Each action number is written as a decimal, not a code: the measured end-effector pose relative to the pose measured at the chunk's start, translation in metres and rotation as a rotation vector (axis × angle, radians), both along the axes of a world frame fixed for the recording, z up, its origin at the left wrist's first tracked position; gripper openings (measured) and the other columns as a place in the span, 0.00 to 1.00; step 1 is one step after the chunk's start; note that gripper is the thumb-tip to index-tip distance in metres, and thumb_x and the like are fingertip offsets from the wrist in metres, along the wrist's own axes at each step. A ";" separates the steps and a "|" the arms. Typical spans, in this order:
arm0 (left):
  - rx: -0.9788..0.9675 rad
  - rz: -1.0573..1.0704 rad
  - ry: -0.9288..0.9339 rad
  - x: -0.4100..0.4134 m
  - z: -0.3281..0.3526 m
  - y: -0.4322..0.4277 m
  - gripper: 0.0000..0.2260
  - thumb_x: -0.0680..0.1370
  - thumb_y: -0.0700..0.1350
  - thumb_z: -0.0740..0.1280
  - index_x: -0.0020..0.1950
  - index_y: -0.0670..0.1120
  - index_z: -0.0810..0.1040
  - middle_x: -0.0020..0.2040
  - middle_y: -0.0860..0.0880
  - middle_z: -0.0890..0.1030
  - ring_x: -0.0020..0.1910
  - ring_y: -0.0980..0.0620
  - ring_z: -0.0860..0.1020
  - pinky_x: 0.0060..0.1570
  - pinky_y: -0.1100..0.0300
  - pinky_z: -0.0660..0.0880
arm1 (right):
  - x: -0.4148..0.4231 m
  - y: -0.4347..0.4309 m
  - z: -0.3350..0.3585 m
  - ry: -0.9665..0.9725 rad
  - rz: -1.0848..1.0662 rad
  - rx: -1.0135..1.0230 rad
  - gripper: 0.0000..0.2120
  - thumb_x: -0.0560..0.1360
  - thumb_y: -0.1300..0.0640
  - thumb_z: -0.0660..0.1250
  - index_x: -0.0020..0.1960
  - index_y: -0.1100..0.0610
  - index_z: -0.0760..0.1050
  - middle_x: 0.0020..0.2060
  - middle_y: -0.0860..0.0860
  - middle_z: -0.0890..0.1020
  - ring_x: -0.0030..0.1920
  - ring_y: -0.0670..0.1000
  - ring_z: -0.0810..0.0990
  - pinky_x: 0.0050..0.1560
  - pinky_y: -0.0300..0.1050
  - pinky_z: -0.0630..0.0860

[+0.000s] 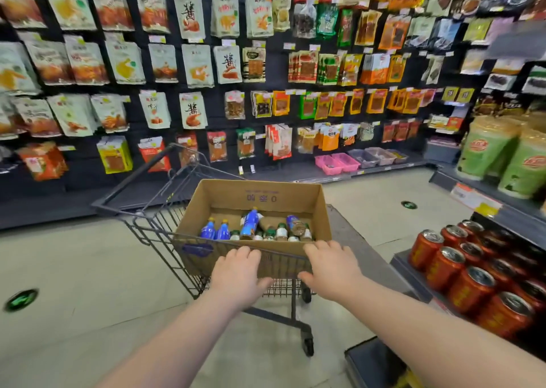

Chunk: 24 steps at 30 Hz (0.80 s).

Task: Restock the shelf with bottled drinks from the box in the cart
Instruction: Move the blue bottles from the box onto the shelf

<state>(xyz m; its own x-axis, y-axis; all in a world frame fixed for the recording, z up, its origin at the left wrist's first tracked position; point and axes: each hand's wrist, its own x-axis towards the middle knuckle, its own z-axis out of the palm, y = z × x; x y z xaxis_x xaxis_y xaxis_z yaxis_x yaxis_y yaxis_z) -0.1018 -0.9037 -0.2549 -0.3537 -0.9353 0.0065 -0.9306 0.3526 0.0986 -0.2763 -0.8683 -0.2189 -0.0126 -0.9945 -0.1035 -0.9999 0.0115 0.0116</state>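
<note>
Bottles (250,225), their labels blurred, are packed in the box (257,194) in the cart (134,219), just beyond the left grip (239,272) and right grip (331,266), both clasped round the cart's rim.

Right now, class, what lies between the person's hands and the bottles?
Head view: the cardboard box's near wall; left hand and right hand grip the cart handle outside it, bottles inside.
</note>
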 end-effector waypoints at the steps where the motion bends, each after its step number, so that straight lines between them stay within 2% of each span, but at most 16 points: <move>1: 0.009 0.016 -0.003 0.003 -0.004 -0.006 0.25 0.75 0.63 0.61 0.66 0.50 0.68 0.63 0.50 0.72 0.64 0.48 0.70 0.61 0.52 0.70 | 0.000 -0.012 -0.003 -0.002 0.010 0.015 0.25 0.76 0.43 0.60 0.69 0.53 0.64 0.67 0.53 0.70 0.68 0.57 0.66 0.66 0.55 0.65; 11: 0.071 0.166 -0.098 0.007 -0.010 -0.129 0.26 0.76 0.62 0.60 0.68 0.49 0.66 0.66 0.48 0.70 0.66 0.46 0.68 0.64 0.50 0.66 | -0.021 -0.162 -0.040 -0.038 0.120 0.076 0.24 0.76 0.41 0.59 0.68 0.52 0.64 0.66 0.53 0.70 0.67 0.57 0.67 0.64 0.55 0.66; 18: 0.133 0.175 -0.115 -0.041 -0.024 -0.207 0.24 0.76 0.61 0.59 0.66 0.48 0.67 0.63 0.47 0.71 0.65 0.46 0.69 0.61 0.50 0.68 | -0.079 -0.248 -0.059 -0.032 0.071 0.134 0.23 0.76 0.42 0.59 0.67 0.51 0.65 0.65 0.52 0.71 0.66 0.57 0.68 0.63 0.54 0.67; 24: 0.204 0.184 -0.118 -0.049 -0.047 -0.247 0.24 0.76 0.62 0.59 0.67 0.49 0.67 0.64 0.47 0.71 0.65 0.45 0.69 0.61 0.50 0.67 | -0.112 -0.294 -0.082 -0.021 -0.001 0.197 0.25 0.75 0.39 0.60 0.66 0.50 0.65 0.63 0.51 0.73 0.65 0.56 0.70 0.64 0.53 0.68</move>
<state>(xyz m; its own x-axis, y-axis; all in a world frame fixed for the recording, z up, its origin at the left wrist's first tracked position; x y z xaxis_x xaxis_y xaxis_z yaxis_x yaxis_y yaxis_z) -0.1511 -1.1507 -0.3019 -0.1650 -0.9617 -0.2188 -0.9863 0.1607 0.0374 -0.3886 -1.1626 -0.3007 -0.0094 -0.9550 -0.2964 -0.9999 0.0119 -0.0069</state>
